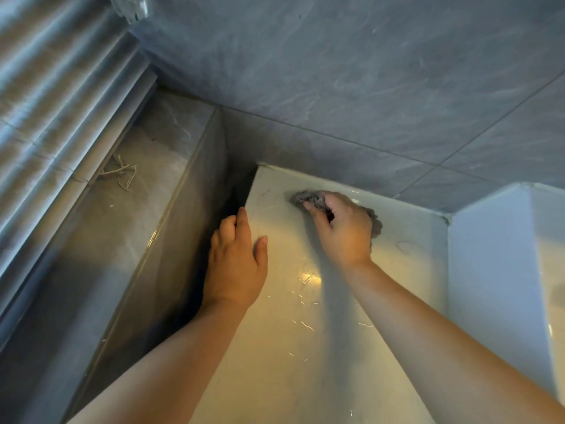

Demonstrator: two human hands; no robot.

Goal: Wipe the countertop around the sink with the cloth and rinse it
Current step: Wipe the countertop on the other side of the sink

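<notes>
Cloth: your grey cloth [307, 198] is bunched under your right hand [342, 231], pressed on the white countertop [290, 362] near its back left corner, just below the tiled wall [336, 87]
Right fingers: curled and clamped round the wad, with cloth showing at both sides of the hand
Left hand [235, 264]: flat on the counter's left edge, fingers straight and together, thumb apart, holding nothing
Handling: soft, limp, light, probably damp; grip the bunched middle, as loose corners would likely trail
Surface: wet streaks, likely slick
Sink [495, 270]: to your right, well apart from the cloth; rinse not yet done
</notes>
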